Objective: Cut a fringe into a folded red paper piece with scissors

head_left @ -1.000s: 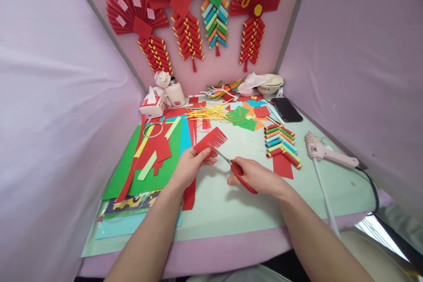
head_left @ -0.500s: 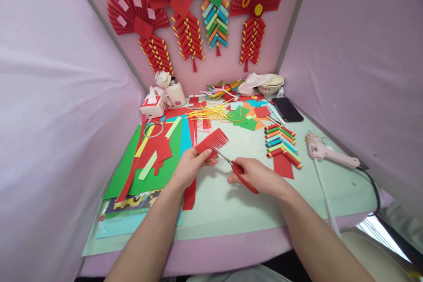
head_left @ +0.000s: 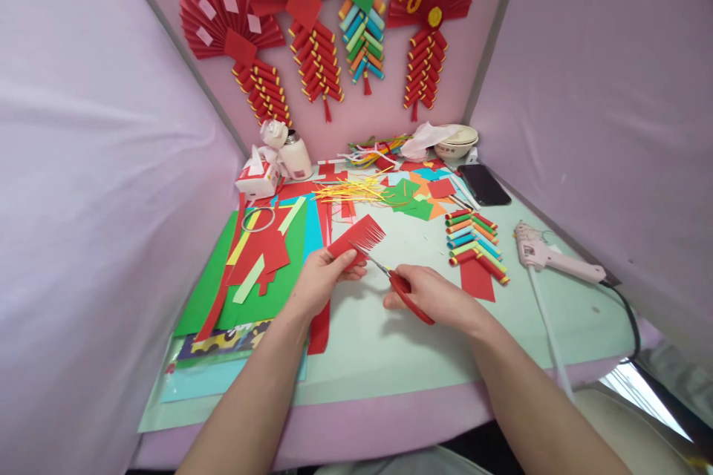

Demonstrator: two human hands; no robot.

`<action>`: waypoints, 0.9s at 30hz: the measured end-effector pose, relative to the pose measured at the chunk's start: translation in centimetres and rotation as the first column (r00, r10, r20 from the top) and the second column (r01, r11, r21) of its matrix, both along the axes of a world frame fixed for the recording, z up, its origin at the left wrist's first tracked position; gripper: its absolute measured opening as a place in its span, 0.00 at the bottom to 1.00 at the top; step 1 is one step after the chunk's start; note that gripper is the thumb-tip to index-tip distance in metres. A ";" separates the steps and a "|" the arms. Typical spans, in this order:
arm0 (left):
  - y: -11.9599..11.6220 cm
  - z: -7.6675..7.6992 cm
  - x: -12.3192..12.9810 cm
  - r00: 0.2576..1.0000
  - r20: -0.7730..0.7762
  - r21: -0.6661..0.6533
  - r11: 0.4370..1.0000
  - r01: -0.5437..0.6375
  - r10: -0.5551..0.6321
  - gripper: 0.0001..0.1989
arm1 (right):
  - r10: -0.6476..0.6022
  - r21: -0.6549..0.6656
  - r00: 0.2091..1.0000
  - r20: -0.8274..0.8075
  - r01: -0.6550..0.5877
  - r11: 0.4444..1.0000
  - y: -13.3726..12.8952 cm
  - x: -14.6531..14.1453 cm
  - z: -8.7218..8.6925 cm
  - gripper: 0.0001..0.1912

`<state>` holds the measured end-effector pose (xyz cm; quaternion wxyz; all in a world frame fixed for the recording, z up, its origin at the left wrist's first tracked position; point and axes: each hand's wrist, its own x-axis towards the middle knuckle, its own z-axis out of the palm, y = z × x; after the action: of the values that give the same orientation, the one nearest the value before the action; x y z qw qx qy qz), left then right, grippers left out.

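Between the thumb and fingers of my left hand (head_left: 326, 277) is a red paper piece (head_left: 350, 234), its far right side cut into a fringe of thin strips. My right hand (head_left: 428, 292) grips the red handles of a pair of scissors (head_left: 405, 295). The scissor blades point up and left and meet the lower edge of the fringed paper, close to my left fingertips. Right of my hands, a chain of coloured paper rolls (head_left: 475, 241) lies over a red paper piece (head_left: 479, 280).
Coloured sheets (head_left: 278, 289) and a silver ring (head_left: 258, 220) are at left. Yellow strips (head_left: 350, 190), green scraps (head_left: 415, 200), a tissue box (head_left: 259, 178), a bottle (head_left: 296, 157) and bowls (head_left: 455, 142) stand farther back. A phone (head_left: 484, 185) and a glue gun (head_left: 557, 260) lie at right.
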<state>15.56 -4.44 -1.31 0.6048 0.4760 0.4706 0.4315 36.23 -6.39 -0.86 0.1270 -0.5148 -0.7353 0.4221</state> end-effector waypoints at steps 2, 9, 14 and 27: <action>-0.2 -0.1 0.2 1.000 -0.017 -0.008 1.000 0.026 -0.026 0.15 | 0.005 -0.003 1.000 0.011 -0.005 1.000 -0.1 -0.1 0.3 0.18; -0.5 -0.1 0.6 0.997 -0.012 -0.033 0.996 0.080 -0.081 0.14 | 0.002 0.016 0.999 0.045 -0.003 1.000 -0.2 -0.4 0.6 0.19; -0.5 0.0 0.6 0.997 -0.001 -0.045 0.996 0.080 -0.080 0.14 | -0.008 0.025 0.999 0.045 0.007 1.000 -0.1 -0.4 0.5 0.21; -0.4 -0.1 0.5 0.996 0.036 -0.067 0.994 0.083 -0.080 0.14 | -0.011 0.054 1.000 0.002 0.011 0.998 0.0 0.0 -0.8 0.22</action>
<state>16.03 -4.86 -1.43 0.6455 0.4666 0.4553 0.3978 36.22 -6.43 -1.68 0.1424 -0.5156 -0.7437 0.4009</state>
